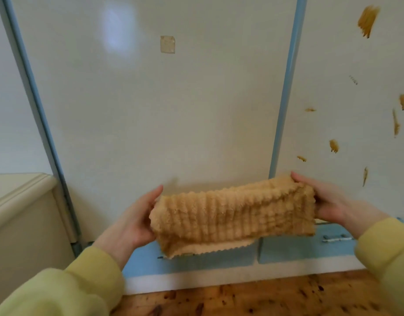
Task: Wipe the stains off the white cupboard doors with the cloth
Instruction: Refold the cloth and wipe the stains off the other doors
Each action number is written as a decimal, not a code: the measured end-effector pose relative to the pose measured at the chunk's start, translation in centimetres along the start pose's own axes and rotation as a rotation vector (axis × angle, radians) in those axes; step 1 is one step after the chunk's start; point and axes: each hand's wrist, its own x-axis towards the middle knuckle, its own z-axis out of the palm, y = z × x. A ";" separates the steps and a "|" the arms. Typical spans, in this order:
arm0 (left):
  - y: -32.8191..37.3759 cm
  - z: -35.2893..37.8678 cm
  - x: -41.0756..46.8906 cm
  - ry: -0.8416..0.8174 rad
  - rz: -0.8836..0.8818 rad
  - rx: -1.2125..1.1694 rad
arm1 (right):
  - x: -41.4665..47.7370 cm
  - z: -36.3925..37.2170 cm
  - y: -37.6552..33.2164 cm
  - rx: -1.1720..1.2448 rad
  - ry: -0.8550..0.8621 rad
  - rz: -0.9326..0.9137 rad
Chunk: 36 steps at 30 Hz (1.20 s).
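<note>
I hold a tan ribbed cloth [232, 215] stretched and folded between both hands, low in front of the cupboard. My left hand [130, 224] grips its left end and my right hand [330, 201] grips its right end. The middle white cupboard door [150, 110] looks free of smears, with only a small square of yellowed tape [167, 44] on it. The right white door [346, 71] carries several brown stains, a large one at the top [367, 20] and smaller ones lower down [333, 145].
Blue frame strips [287, 87] separate the doors, and a blue base panel [299, 249] runs beneath them. A cream cabinet with a moulded edge [21, 215] stands at the left. The floor [253, 299] is speckled wood. Yellow sleeves cover both forearms.
</note>
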 end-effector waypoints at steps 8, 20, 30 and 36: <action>1.5 -1.2 0.1 0.070 0.533 0.431 | -0.5 -1.6 -1.3 -0.316 -0.064 -0.290; 2.4 -2.9 0.4 0.342 0.752 0.821 | -0.6 -1.4 -0.9 -0.529 -0.022 -0.375; 2.5 -2.8 0.6 0.504 0.740 0.898 | 0.3 -0.2 0.3 -0.477 0.124 -0.394; 2.6 -2.8 0.2 0.237 0.536 0.656 | -0.1 -0.5 0.5 -0.495 0.146 -0.415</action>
